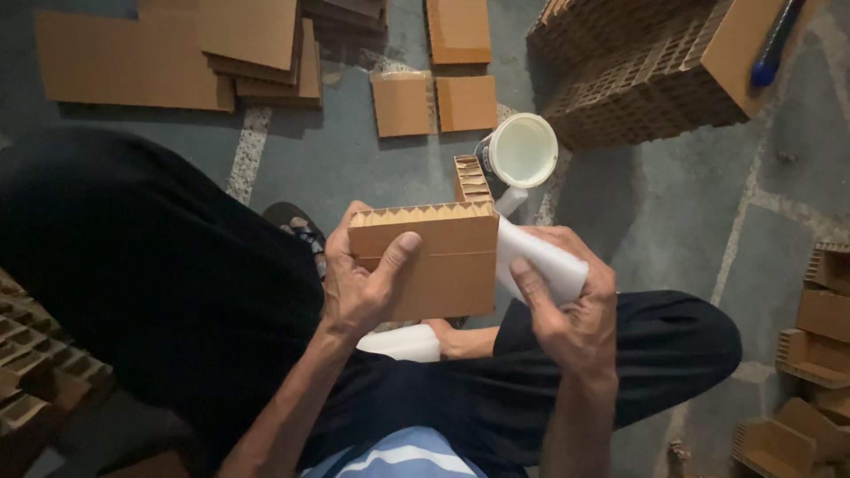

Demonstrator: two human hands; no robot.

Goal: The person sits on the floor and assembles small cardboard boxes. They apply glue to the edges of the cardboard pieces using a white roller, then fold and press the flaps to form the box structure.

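My left grip (359, 283) holds the cardboard box (429, 261) over my lap; the tub (522, 150) sits beyond it, honeycomb stack (637, 75) farther right.

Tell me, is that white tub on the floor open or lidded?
Open: the white tub shows its round rim and pale inside, with no lid on it.

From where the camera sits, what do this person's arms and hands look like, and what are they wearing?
Both forearms are bare, with no sleeves reaching them. The left hand and the right hand are bare too: no gloves, rings, watch or bands show. The person wears black trousers and, at the bottom edge, a blue top with a white stripe.
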